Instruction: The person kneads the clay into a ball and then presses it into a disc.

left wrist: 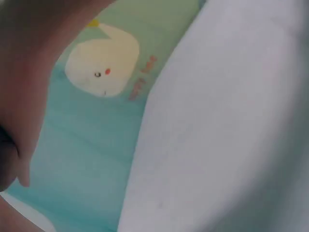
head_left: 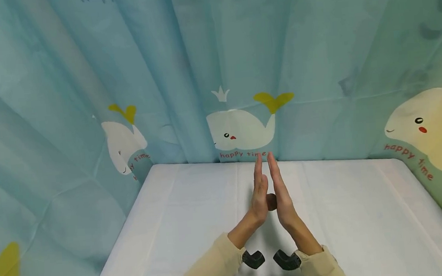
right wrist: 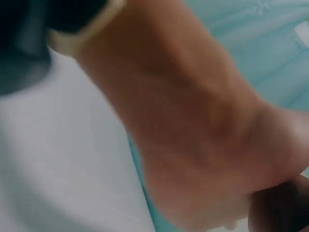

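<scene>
A small dark brown round thing point(head_left: 271, 202) sits between the two palms in the head view; its kind cannot be told. My left hand point(head_left: 260, 197) presses it from the left, fingers straight and pointing away toward the curtain. From the right, my right hand point(head_left: 283, 198) presses with straight fingers too. The fingertips stand slightly apart above the white table. In the right wrist view the dark round thing point(right wrist: 280, 208) shows at the lower right beside the palm. The left wrist view catches part of it point(left wrist: 7, 166) at the left edge.
A white table point(head_left: 195, 209) lies beneath both hands. Behind it and at its sides hangs a blue-green curtain point(head_left: 316, 61) printed with white whales. Black wrist devices, left point(head_left: 253, 259) and right point(head_left: 287, 260), jut inward from the beige sleeves point(head_left: 215, 264).
</scene>
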The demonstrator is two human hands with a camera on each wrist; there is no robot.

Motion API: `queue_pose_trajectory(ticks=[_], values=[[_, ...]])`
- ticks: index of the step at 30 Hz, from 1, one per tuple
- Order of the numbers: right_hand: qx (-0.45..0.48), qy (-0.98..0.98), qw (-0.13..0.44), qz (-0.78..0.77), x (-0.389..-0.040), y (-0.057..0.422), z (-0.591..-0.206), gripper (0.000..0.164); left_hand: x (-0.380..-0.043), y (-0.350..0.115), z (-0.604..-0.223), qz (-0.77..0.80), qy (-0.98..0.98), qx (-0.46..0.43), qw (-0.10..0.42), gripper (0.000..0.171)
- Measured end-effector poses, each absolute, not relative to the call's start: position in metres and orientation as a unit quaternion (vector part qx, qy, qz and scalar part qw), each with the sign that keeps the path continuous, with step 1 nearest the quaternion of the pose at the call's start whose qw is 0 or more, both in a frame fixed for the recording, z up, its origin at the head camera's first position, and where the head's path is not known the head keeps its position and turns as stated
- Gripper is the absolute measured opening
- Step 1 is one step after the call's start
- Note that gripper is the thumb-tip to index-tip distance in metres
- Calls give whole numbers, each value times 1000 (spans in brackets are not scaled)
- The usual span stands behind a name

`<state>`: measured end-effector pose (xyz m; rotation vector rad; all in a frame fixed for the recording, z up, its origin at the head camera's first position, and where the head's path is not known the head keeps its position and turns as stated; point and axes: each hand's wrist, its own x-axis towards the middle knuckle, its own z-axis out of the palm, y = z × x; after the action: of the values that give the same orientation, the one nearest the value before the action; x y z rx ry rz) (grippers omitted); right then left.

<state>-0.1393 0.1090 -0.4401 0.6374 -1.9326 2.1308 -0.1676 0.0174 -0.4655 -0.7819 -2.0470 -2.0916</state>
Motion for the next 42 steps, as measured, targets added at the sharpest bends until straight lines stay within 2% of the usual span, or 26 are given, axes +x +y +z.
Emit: queue_pose_trajectory(ticks=[7,13,19,26,29,35,42], values=[[188,-642,70,740,-159,123,-447,54,-154,24,-460,-699,-662,-267,35,64],[203,-609,49,765,-154,113,-458,55,-159,21,-447,-703,-659,-260,65,65],[220,-621,75,748,-144,107,-447,54,-169,18,-458,-690,-671,-261,82,63],[199,-638,77,740,-152,118,-444,54,-152,20,-471,-704,-667,-243,28,61],[183,-637,66,746,-157,122,-449,54,-144,21,-469,-709,-659,-250,25,61],[193,-612,43,766,-157,115,-461,57,-146,20,-452,-711,-650,-263,52,62],[209,-610,44,763,-142,101,-454,55,-167,12,-454,-645,-729,-207,99,70]])
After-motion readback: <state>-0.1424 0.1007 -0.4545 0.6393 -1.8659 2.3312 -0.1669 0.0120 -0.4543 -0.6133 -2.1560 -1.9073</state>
